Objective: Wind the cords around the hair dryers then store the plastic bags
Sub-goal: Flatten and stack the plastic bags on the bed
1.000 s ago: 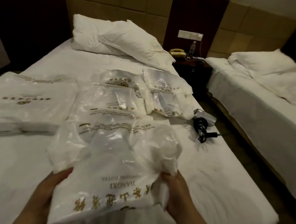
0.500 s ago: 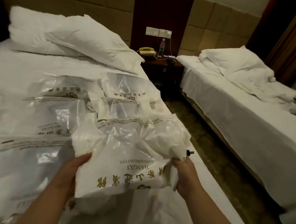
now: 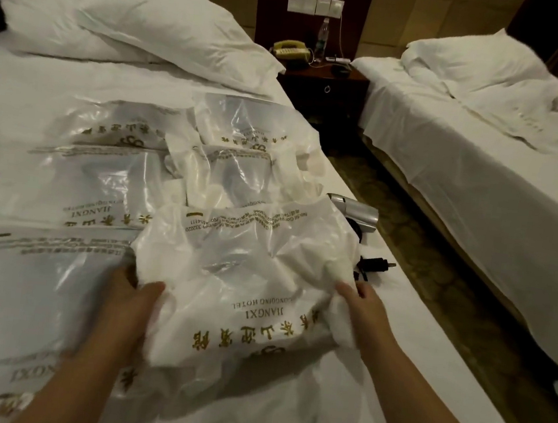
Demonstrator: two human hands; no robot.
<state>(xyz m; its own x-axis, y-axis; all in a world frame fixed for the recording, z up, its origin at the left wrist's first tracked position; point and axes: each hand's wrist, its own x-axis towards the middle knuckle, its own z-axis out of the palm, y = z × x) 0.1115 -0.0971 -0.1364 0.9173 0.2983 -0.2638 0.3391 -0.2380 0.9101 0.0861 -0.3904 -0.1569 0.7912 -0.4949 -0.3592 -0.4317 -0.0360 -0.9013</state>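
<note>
I hold a stuffed white plastic hotel bag with gold lettering above the near bed. My left hand grips its left side, thumb over the front. My right hand pinches a bunched corner at its right side. Several more printed plastic bags lie flat across the bed behind and to the left. A silver hair dryer lies by the bed's right edge, partly hidden behind the held bag. Its black cord and plug stick out just beyond my right hand.
Two white pillows lie at the head of the near bed. A dark nightstand with a yellow phone and a bottle stands between the beds. A second bed with rumpled linen is on the right, across a narrow aisle.
The view has swung back left and down. The hair dryer and its plug show again beside the held bag. Both hands keep their hold on the bag.
</note>
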